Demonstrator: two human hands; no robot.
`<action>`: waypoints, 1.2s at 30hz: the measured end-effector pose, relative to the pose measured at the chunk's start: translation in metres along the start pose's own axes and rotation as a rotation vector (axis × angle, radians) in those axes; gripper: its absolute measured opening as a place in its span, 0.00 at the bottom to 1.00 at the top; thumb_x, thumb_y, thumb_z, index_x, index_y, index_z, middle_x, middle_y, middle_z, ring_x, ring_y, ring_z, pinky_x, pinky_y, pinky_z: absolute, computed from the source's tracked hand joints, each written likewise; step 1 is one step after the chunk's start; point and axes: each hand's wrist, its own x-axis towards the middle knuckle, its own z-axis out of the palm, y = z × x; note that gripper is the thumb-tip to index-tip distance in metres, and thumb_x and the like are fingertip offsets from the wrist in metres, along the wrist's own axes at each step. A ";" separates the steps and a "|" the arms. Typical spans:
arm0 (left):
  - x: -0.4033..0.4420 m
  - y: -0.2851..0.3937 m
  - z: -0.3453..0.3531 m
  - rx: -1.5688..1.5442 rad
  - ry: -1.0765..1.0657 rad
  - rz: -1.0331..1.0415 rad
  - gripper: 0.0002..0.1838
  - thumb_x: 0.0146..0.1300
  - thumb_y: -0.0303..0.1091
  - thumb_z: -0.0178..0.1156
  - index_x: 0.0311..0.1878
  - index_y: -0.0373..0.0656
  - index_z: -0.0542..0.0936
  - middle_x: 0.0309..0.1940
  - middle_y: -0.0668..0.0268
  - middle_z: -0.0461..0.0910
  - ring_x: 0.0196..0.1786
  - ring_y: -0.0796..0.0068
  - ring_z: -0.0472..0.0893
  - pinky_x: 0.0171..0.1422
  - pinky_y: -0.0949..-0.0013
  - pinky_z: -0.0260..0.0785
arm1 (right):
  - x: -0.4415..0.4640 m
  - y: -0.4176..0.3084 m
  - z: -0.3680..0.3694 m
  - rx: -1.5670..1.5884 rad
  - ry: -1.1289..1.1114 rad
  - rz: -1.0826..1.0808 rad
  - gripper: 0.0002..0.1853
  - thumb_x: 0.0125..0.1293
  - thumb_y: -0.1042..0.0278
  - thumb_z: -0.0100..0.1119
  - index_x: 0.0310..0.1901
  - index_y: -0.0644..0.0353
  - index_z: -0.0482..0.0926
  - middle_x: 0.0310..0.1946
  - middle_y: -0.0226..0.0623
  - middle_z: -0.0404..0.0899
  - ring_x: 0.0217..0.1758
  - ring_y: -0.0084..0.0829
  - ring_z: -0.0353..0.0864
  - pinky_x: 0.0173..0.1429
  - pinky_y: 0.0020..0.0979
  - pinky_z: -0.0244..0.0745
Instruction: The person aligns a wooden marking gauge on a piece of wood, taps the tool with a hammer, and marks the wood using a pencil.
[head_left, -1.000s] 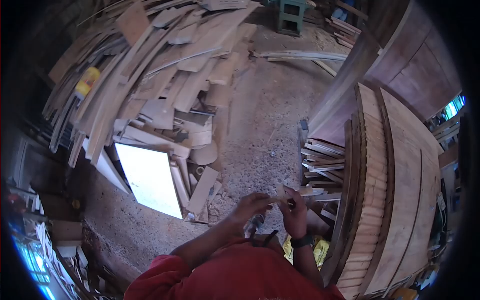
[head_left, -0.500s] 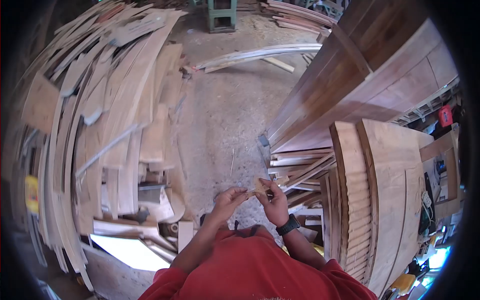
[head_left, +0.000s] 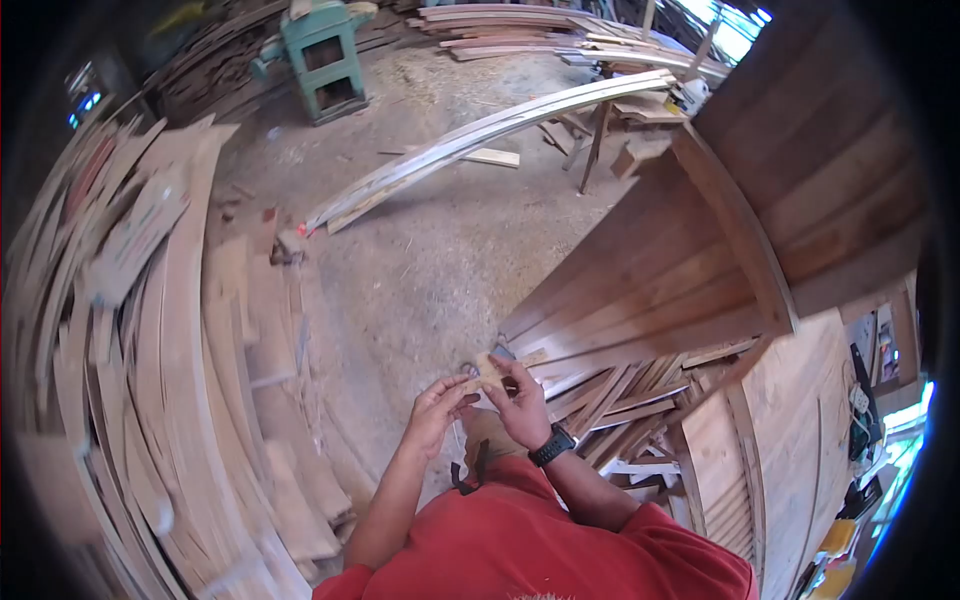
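Observation:
Near the lower middle of the view, my left hand pinches one end of a small tan piece, which looks like sandpaper or thin wood. My right hand grips the other side of the same piece, fingers wrapped round it. A dark watch is on my right wrist. Both hands are in front of my red shirt, above the concrete floor.
Long boards are piled on the left. A green machine stand is at the upper left. Long pale strips cross the floor ahead. A large brown wooden panel leans at the right, above stacked offcuts.
The view has turned and moved forward, bringing the green stand, pale strips and brown panel closer. The bright white board has left view. Both hands still hold the small piece.

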 end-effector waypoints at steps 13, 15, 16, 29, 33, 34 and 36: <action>0.286 0.177 0.013 0.324 -0.098 -0.208 0.22 0.75 0.38 0.68 0.66 0.40 0.79 0.55 0.62 0.88 0.56 0.70 0.88 0.62 0.67 0.79 | 0.282 -0.030 -0.025 -0.109 0.146 0.127 0.27 0.70 0.71 0.69 0.70 0.62 0.78 0.62 0.48 0.84 0.64 0.40 0.84 0.68 0.38 0.78; 0.337 0.185 0.020 0.359 -0.154 -0.242 0.22 0.75 0.39 0.68 0.66 0.39 0.80 0.54 0.62 0.88 0.55 0.71 0.88 0.61 0.68 0.79 | 0.313 -0.010 -0.034 -0.161 0.214 0.140 0.27 0.70 0.71 0.69 0.70 0.62 0.78 0.62 0.46 0.85 0.61 0.37 0.85 0.65 0.36 0.79; 0.361 0.189 0.023 0.426 -0.214 -0.242 0.22 0.75 0.39 0.68 0.66 0.38 0.80 0.53 0.61 0.89 0.54 0.71 0.88 0.60 0.68 0.79 | 0.328 -0.004 -0.038 -0.061 0.258 0.229 0.27 0.70 0.72 0.69 0.69 0.62 0.78 0.61 0.44 0.85 0.60 0.35 0.85 0.64 0.35 0.79; 0.684 0.350 0.001 1.169 -0.505 0.106 0.21 0.72 0.43 0.67 0.59 0.37 0.85 0.50 0.52 0.91 0.55 0.60 0.90 0.60 0.60 0.80 | 0.540 -0.018 -0.063 0.416 1.064 0.475 0.34 0.71 0.74 0.69 0.77 0.57 0.70 0.43 0.31 0.85 0.38 0.17 0.80 0.36 0.23 0.74; 0.762 0.373 0.009 1.291 -0.429 0.086 0.22 0.72 0.44 0.66 0.60 0.37 0.85 0.51 0.50 0.90 0.55 0.55 0.90 0.61 0.58 0.80 | 0.606 -0.009 -0.100 0.489 1.227 0.353 0.32 0.73 0.73 0.67 0.75 0.55 0.68 0.44 0.28 0.83 0.39 0.17 0.79 0.38 0.23 0.75; 0.780 0.368 0.012 1.311 -0.440 0.058 0.23 0.72 0.45 0.66 0.60 0.37 0.85 0.51 0.50 0.90 0.55 0.54 0.89 0.61 0.58 0.80 | 0.623 -0.011 -0.114 0.454 1.258 0.326 0.28 0.74 0.72 0.65 0.73 0.54 0.68 0.44 0.27 0.82 0.40 0.18 0.79 0.39 0.25 0.77; 0.816 0.356 0.023 1.344 -0.457 0.016 0.23 0.72 0.46 0.66 0.60 0.37 0.85 0.51 0.50 0.90 0.55 0.54 0.89 0.62 0.58 0.80 | 0.659 -0.013 -0.151 0.458 1.293 0.305 0.27 0.75 0.72 0.64 0.73 0.54 0.68 0.46 0.29 0.82 0.43 0.19 0.80 0.40 0.27 0.78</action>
